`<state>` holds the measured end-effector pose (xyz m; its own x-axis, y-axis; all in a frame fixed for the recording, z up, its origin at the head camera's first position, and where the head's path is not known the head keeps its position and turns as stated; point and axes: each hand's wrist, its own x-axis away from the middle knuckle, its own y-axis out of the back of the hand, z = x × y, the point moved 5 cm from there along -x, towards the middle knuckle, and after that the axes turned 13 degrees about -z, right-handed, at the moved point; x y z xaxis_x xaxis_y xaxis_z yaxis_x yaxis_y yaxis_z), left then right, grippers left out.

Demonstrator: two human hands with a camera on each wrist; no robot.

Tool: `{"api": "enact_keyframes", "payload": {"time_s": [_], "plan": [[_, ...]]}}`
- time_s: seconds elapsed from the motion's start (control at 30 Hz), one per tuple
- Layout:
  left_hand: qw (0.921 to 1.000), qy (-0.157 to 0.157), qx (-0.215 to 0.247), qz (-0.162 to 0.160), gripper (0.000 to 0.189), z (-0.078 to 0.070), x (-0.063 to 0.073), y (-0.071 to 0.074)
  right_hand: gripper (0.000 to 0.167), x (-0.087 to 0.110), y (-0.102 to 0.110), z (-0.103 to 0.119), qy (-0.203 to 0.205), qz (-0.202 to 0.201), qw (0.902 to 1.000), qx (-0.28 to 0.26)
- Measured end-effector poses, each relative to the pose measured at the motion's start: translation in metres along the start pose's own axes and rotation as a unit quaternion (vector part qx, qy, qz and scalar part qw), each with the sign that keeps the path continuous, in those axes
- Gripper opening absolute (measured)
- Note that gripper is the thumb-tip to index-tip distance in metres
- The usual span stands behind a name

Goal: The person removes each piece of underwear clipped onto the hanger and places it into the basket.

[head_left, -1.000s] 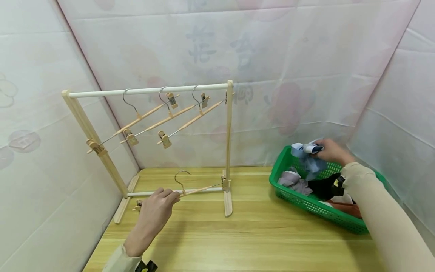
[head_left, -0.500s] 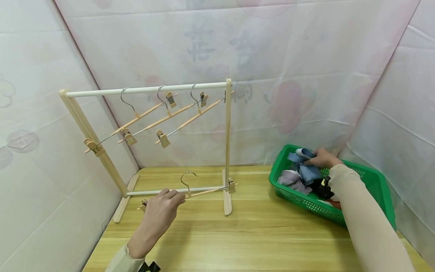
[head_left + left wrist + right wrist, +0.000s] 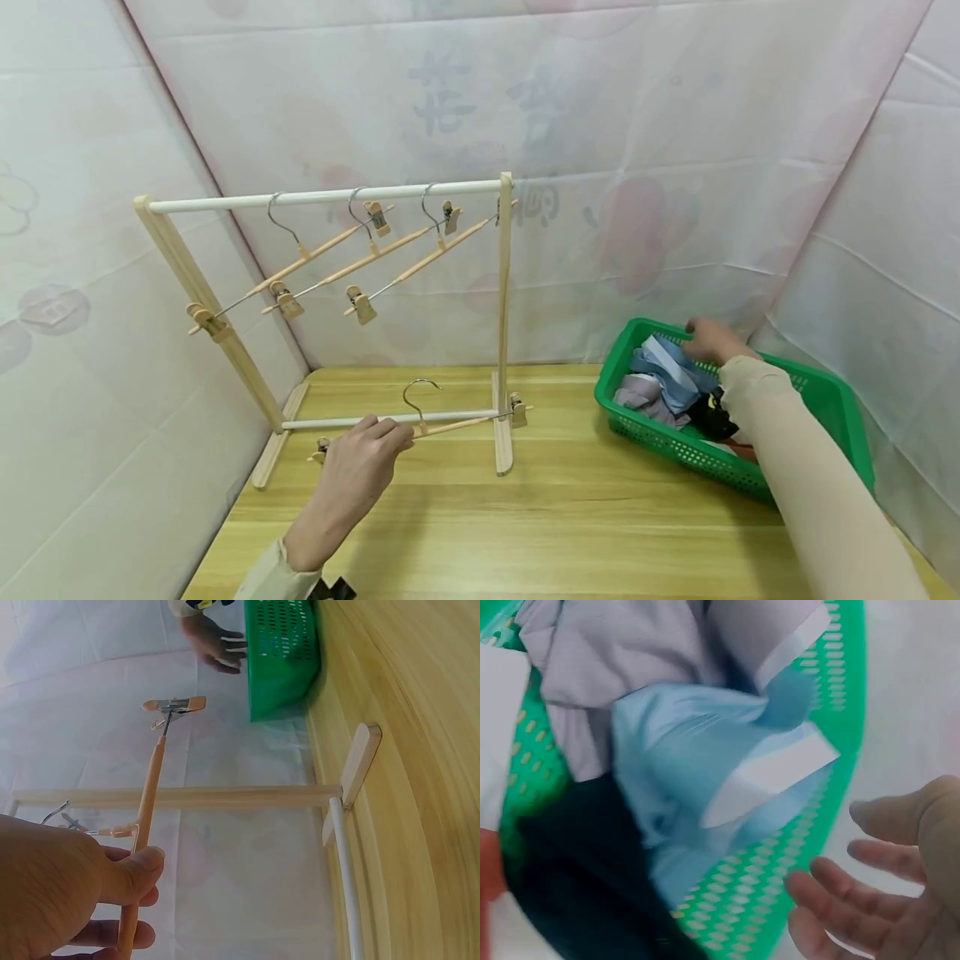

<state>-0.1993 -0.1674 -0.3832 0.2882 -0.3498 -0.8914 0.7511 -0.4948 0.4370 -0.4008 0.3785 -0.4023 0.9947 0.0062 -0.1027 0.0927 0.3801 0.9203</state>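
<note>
My left hand (image 3: pixel 360 462) grips a clip hanger (image 3: pixel 457 426) by its wooden bar, left of the metal hook, in front of the rack's lower rail. In the left wrist view, thumb and fingers wrap the bar, and one end clip (image 3: pixel 184 703) shows plainly with nothing in it. Over the back rim of the green basket (image 3: pixel 675 457) is my right hand (image 3: pixel 712 340). In the right wrist view its fingers (image 3: pixel 847 907) are spread and hold nothing, beside a crumpled light blue garment (image 3: pixel 682 757) with a white band. That garment lies in the basket against a lilac-grey one (image 3: pixel 630 652).
A wooden rack (image 3: pixel 504 292) stands at the left with three clip hangers (image 3: pixel 378 255) hooked on its white top rail (image 3: pixel 315 198). Black cloth (image 3: pixel 577 862) and a rust-orange piece (image 3: pixel 490 866) also lie in the basket. Fabric walls enclose the table (image 3: pixel 540 517).
My right hand has lowered the light blue garment into the basket, let go of it and drawn back toward the rear rim. The left hand's hanger has shifted slightly right.
</note>
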Motion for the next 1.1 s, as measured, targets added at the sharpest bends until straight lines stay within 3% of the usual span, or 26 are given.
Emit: {"api": "enact_keyframes", "payload": {"time_s": [0.17,0.3,0.47,0.6,0.83,1.1], "plan": [[0.9999,0.003,-0.004,0.01,0.012,0.001,0.0,0.002,0.057,-0.008,0.013,0.035,0.026,-0.05,0.9981,0.026],[1.0,0.002,-0.008,0.0,0.016,0.002,-0.002,0.005,0.055,-0.009,0.019,0.082,0.058,-0.075,0.9952,0.025],[0.9998,0.003,-0.013,-0.014,0.021,0.005,-0.005,0.014,0.049,0.0,0.024,0.151,0.111,-0.08,0.9905,0.002],[0.9996,0.003,-0.021,-0.016,0.021,0.008,-0.007,0.02,0.044,0.009,0.019,0.193,0.153,-0.075,0.9845,-0.041],[0.9991,0.007,-0.04,-0.015,0.018,0.021,-0.005,0.034,0.043,0.022,0.004,0.251,0.224,-0.053,0.963,-0.139],[0.9979,0.016,-0.061,-0.012,0.017,0.041,0.001,0.05,0.044,0.02,-0.011,0.286,0.265,-0.03,0.9313,-0.249]]}}
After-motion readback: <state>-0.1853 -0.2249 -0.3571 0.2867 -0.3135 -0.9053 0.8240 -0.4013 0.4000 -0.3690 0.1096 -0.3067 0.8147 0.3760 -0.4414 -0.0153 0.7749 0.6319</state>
